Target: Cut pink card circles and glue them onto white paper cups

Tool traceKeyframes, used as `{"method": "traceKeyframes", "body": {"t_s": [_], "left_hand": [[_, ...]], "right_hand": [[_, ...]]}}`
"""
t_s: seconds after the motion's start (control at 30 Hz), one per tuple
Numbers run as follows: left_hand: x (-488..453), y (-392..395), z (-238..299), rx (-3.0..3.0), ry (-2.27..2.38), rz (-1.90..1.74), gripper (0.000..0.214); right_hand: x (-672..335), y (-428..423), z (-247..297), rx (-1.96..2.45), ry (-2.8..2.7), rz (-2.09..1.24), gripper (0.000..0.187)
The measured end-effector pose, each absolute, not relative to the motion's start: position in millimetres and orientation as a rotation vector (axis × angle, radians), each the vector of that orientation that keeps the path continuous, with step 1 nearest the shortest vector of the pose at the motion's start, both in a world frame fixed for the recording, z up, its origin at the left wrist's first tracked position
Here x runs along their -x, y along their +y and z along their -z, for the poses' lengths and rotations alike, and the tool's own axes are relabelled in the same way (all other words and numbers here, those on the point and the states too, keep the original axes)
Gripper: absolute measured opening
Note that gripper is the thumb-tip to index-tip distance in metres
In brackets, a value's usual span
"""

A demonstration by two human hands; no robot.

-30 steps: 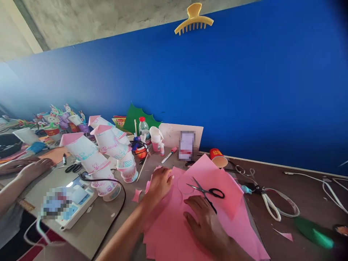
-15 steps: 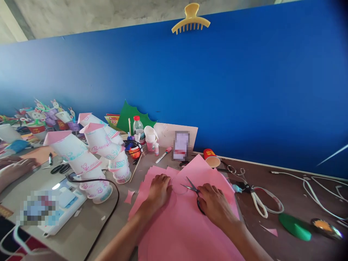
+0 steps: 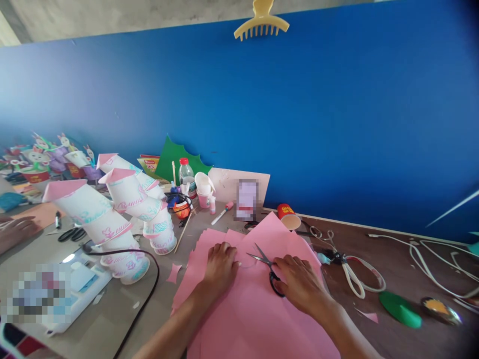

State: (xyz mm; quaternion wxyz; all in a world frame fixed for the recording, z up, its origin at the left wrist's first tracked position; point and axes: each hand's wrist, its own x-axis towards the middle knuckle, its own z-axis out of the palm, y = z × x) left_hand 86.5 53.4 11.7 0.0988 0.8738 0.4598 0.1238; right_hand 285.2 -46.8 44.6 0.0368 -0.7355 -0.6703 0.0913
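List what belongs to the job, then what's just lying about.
Seemingly in use:
pink paper sheets, under the left hand;
black-handled metal scissors, at the right hand.

Apparently lying about:
red paper cup;
green cone-shaped piece;
clear plastic bottle, red cap.

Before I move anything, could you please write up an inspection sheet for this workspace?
Surface: tabletop, tan at left, brown at right.
Job's things: pink sheets, unevenly stacked; scissors on top, blades apart.
Clutter: pink scrap, green piece, leaning stacks of decorated cups, red cup tipped over.
Hands: left hand resting on the sheets; right hand at the scissors, grip unclear.
Cables: black cable left, white cables right.
Surroundings: blue partition behind; another person's hand far left.
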Motion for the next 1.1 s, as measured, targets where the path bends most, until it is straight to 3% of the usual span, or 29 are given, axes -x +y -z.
{"method": "traceKeyframes", "body": {"t_s": [0.63, 0.77, 1.1], "left_hand": [[-81.8, 46.8, -18.2, -2.597, 1.236, -0.326, 0.008], [-83.7, 48.0, -19.0, -2.578, 1.292, -0.325, 0.029], [-77.1, 46.7, -19.3, -2.629, 1.154, -0.272, 0.01]], "right_hand": [[-304.1, -57.1, -70.5, 2.049, -2.014, -0.312, 0.024], [-308.3, -63.4, -55.3, 2.03, -1.943, -0.291, 0.028], [-304.1, -57.3, -9.3, 2.042, -1.921, -0.122, 0.033]]}}
